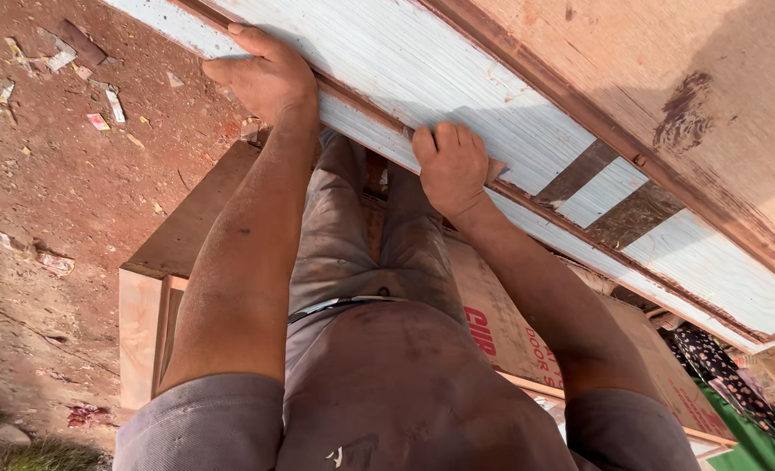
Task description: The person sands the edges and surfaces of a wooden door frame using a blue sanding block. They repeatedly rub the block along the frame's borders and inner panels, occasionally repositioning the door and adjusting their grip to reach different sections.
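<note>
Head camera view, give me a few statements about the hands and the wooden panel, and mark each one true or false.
1. Both hands grip the long edge of the pale blue wooden panel. True.
2. The left hand holds a hammer. False: it holds only the panel's edge, fingers curled over it.
3. The right hand sits on the panel, apart from the left hand. True.
4. The ground is clean tile. False: it is reddish dirt strewn with small scraps.
5. A flat cardboard sheet lies below the panel, by the person's legs. True.
</note>
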